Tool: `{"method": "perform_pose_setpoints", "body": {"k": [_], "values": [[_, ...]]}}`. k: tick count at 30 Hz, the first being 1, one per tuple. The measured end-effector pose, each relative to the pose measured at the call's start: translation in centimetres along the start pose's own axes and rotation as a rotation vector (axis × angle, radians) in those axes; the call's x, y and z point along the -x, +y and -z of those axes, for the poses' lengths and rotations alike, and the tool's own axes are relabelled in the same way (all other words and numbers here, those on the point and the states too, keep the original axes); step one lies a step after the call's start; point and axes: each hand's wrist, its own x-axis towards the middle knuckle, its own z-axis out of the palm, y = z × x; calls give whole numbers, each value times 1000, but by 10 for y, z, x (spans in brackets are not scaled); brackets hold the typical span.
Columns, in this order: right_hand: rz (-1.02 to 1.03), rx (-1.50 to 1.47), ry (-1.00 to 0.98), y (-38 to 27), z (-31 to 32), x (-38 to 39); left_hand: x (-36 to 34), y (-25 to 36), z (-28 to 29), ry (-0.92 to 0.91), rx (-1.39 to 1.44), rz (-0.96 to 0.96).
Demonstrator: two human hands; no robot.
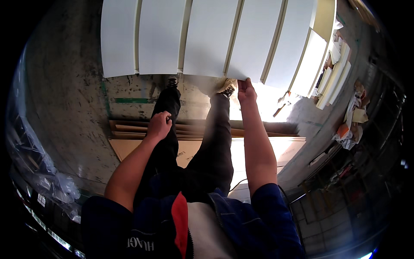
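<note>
Dark blue jacket [108, 220] occupied the foreground. Ahead of both hands lay a white ribbed panel [205, 39], its ribs running forward. Right hand [246, 91], the nearer, met its near edge, grasp uncertain; left hand [159, 126], fingers loosely curled, contents unclear, hung well apart.

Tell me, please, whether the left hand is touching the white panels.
Apart: the head view shows floor between the left hand and the white panels.

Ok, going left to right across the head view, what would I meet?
Clear plastic sheeting, green floor markings, left hand, laced right shoe, right hand, crumpled scrap pile.
</note>
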Motion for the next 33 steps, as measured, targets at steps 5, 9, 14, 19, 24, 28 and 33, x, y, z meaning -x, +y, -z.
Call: {"method": "perform_pose_setpoints", "body": {"k": [5, 9, 14, 19, 24, 28, 33], "values": [[-21, 12, -5, -4, -1, 14, -15, 44, -27, 13, 50, 19], [-39, 133, -47, -25, 2, 20, -46, 113, -59, 10, 152, 24], [-122, 292, -27, -81, 21, 31, -78, 191, -106, 46, 224, 17], [57, -44, -7, -144, 68, -32, -113, 275, -140, 65, 386, -83], [125, -26, 36, -180, 59, -51, -169, 356, -131, 120, 217, -312], [154, 38, 117, -183, 47, -52, -221, 416, -107, 230, 26, -471], [193, 11, 93, -178, 42, -46, -264, 447, -92, 276, -270, -539]]}}
